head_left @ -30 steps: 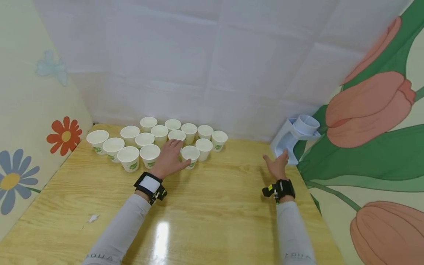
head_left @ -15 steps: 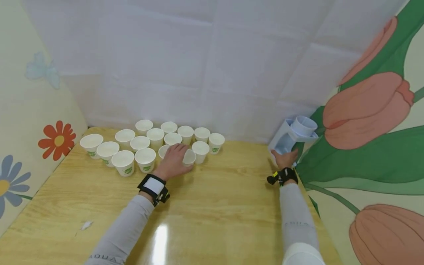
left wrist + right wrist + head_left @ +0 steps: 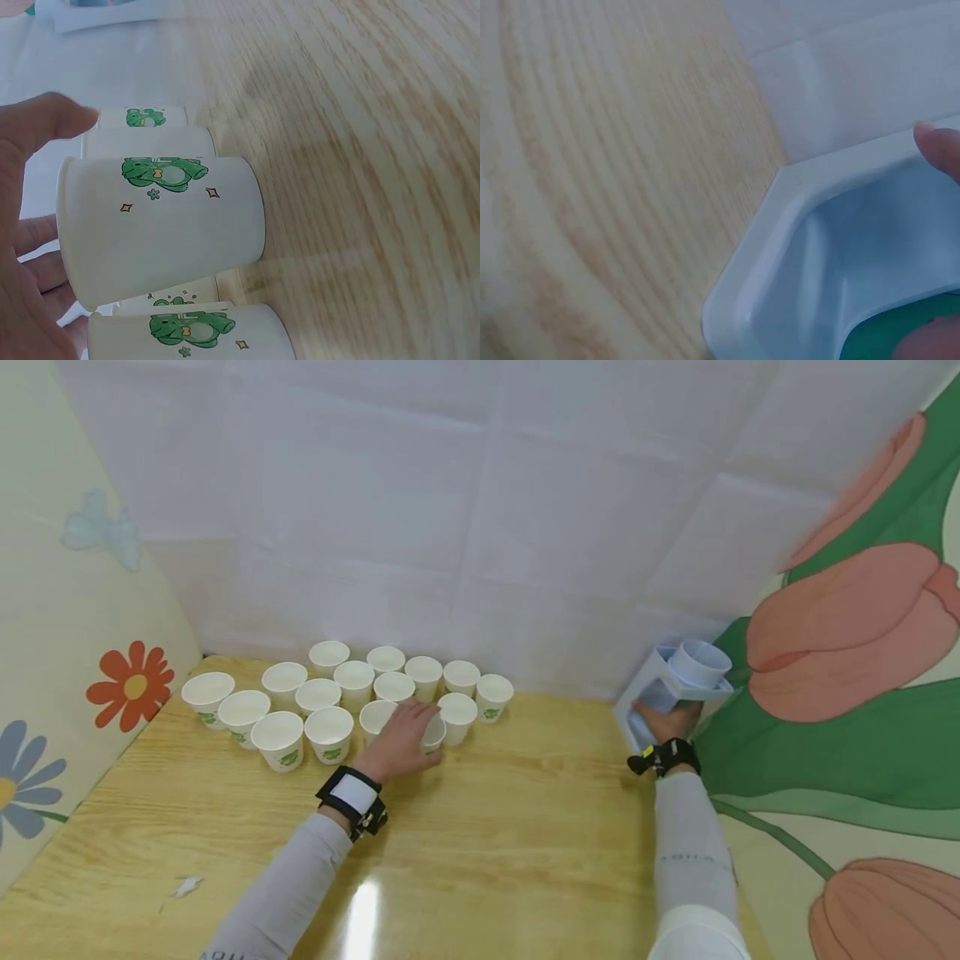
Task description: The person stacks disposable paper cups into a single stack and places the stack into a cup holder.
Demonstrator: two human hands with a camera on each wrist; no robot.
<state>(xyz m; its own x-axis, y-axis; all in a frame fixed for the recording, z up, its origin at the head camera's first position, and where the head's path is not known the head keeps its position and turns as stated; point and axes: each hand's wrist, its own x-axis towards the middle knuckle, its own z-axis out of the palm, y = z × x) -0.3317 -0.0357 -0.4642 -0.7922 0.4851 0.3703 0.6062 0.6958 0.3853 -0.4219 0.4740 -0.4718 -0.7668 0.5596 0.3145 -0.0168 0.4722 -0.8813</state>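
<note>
White paper cups with green printed animals stand upright in a cluster at the back left of the table. My left hand (image 3: pixel 401 743) arches over a front paper cup (image 3: pixel 161 225), fingers beyond its rim and thumb on the near side. In the left wrist view the thumb (image 3: pixel 64 120) stands apart from this cup. A light blue plastic stand (image 3: pixel 643 681) with a round cup-like top (image 3: pixel 701 662) is at the back right. My right hand (image 3: pixel 671 720) grips it at its opening; most fingers are hidden. In the right wrist view a fingertip (image 3: pixel 937 146) touches its edge.
Neighbouring cups (image 3: pixel 457 718) stand close on both sides of my left hand. White sheeting (image 3: pixel 525 527) rises behind the wooden table (image 3: pixel 525 843), and a flower-painted panel (image 3: pixel 847 635) borders the right. A torn white scrap (image 3: pixel 187 887) marks the table at left.
My right hand has moved forward from in front of the blue stand into its opening. My left hand has lowered around the front cup, its thumb drawing closer. The head view has shifted slightly.
</note>
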